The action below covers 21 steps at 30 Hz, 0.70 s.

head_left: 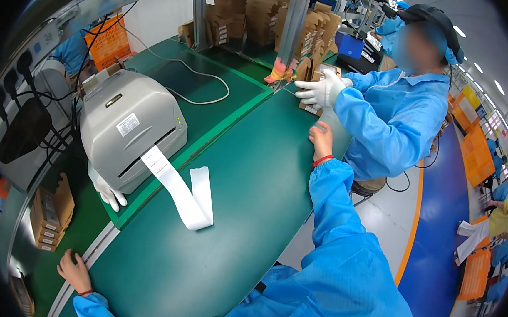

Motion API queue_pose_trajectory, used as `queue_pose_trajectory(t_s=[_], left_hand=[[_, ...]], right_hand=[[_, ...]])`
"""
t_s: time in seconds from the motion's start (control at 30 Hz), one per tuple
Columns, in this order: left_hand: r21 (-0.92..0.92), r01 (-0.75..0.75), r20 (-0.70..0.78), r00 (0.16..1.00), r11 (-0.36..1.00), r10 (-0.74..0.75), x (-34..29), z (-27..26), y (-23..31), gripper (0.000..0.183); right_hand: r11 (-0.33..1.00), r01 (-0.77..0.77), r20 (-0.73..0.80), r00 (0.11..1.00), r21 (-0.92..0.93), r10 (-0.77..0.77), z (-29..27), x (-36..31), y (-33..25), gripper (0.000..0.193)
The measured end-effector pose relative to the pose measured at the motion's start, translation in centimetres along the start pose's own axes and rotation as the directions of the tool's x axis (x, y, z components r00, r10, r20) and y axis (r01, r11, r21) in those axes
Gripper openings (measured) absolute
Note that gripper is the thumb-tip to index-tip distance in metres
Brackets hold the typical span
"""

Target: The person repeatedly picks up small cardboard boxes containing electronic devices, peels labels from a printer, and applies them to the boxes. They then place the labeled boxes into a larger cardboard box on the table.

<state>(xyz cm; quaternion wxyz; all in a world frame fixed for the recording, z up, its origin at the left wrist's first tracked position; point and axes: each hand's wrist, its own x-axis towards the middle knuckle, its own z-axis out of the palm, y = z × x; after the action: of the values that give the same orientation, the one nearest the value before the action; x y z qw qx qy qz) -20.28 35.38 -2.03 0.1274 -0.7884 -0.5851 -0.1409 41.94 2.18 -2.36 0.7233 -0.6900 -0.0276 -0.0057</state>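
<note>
My left hand rests at the left edge of the green bench, fingers loosely bent and apart, with nothing in it. Farther off, my right hand lies on the bench's right side, its fingers slightly curled and holding nothing I can see. Between them a long white label strip comes out of a grey label printer and folds back on itself on the bench. Just beyond my right hand, a co-worker's white-gloved hands are at a small brown cardboard box.
A white glove shows beside the printer's near corner. A pale cable loops behind it. Folded cardboard boxes stack at the back; more boxes stand at left. Metal posts rise from the bench. The co-worker sits at right.
</note>
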Motion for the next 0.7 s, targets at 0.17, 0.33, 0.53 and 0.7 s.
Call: queue_pose_trajectory(t_s=[0.17, 0.33, 0.53, 0.7], left_hand=[[-0.081, -0.117, 0.001, 0.993, 0.990, 0.117, -2.2, -2.2, 3.6, 0.025], [-0.133, -0.237, -0.079, 0.971, 0.963, 0.228, -3.8, -3.3, 5.4, 0.022], [-0.231, -0.426, -0.129, 0.905, 0.875, 0.406, -5.9, -4.5, 8.3, 0.024], [-0.267, -0.478, -0.140, 0.878, 0.836, 0.458, -6.6, -4.6, 9.4, 0.022]], right_hand=[[0.994, 0.067, -0.085, 0.995, 0.092, -0.059, -0.5, 1.5, 1.6, 0.042], [0.970, 0.144, -0.209, 0.973, 0.198, -0.102, -1.7, 5.0, 2.7, 0.035], [0.980, 0.081, -0.202, 0.978, 0.183, -0.043, -2.4, 11.4, 2.9, 0.019], [0.990, 0.143, -0.134, 0.981, 0.023, -0.138, -1.7, 15.7, 0.9, 0.022]])
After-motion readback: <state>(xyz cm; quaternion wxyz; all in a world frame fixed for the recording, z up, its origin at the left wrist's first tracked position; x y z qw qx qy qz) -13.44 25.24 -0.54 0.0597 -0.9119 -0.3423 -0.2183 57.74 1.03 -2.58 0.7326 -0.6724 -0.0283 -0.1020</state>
